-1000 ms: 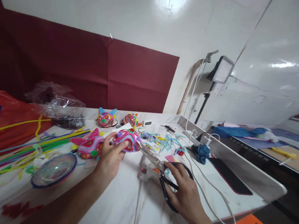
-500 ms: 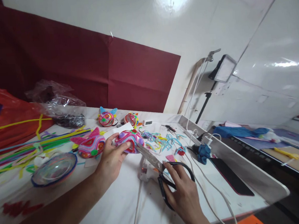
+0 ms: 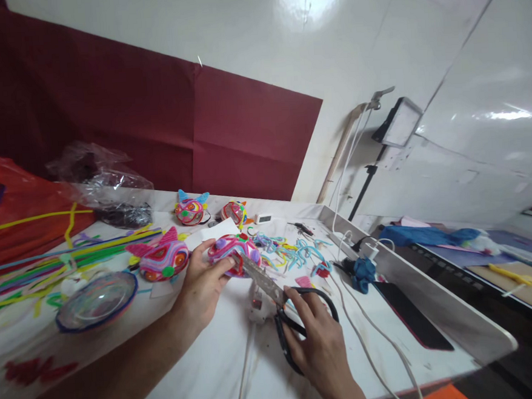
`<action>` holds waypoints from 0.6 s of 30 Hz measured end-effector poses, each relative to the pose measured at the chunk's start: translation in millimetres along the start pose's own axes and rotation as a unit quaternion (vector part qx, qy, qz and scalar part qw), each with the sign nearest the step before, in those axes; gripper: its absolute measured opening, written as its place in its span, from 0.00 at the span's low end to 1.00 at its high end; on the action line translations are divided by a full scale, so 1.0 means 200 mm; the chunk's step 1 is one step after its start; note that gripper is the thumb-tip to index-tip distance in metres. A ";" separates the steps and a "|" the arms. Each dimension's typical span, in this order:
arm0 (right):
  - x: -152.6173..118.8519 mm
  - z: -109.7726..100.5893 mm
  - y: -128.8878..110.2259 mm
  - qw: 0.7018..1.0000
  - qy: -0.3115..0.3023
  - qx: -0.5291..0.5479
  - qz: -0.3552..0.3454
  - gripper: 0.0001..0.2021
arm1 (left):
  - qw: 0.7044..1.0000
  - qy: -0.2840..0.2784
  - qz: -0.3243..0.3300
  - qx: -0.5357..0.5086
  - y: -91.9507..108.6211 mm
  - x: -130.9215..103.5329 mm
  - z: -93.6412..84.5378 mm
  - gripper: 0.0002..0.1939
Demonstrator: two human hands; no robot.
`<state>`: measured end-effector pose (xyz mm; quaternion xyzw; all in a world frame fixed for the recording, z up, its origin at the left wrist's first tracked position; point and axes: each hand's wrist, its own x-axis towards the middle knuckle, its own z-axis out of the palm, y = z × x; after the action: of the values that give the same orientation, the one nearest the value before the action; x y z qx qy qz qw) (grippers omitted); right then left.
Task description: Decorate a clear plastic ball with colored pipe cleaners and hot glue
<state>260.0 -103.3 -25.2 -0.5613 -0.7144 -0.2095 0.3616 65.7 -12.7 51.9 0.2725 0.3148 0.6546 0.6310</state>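
Note:
My left hand is closed on a round pipe-cleaner craft in pink, purple and red, thumb across its front. In my right hand I hold black-handled scissors by the loops, fingers wrapped round them. The blade tips point left and meet the red part of the craft beside my left thumb; whether they cut anything is too small to tell. Left of my hand sits a similar pink-eared animal head. A clear bowl with a blue rim lies nearer my left forearm.
Several coloured pipe cleaners lie at left by a red bag. Two finished-looking heads stand at the back. Cut pieces are scattered right of the craft. A white cable and a black phone lie at right.
The scissors and my right hand have shifted slightly left, with the blades further over the craft. The craft and my left hand have moved a little to the right.

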 end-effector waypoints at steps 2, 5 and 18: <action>0.01 0.00 0.00 1.000 0.005 -0.004 -0.008 0.22 | 1.000 -0.001 -0.001 0.000 -0.01 0.00 0.00 0.32; 0.03 0.00 0.00 1.000 0.011 -0.008 -0.019 0.22 | 1.000 -0.009 0.003 0.000 -0.01 0.01 -0.01 0.32; 0.05 0.02 0.01 0.997 0.003 -0.068 -0.046 0.19 | 1.000 -0.001 -0.002 0.005 -0.02 0.00 -0.02 0.32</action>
<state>258.9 -94.0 -19.6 -0.5507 -0.7222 -0.2759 0.3147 65.9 -12.6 46.5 0.2751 0.3179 0.6517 0.6313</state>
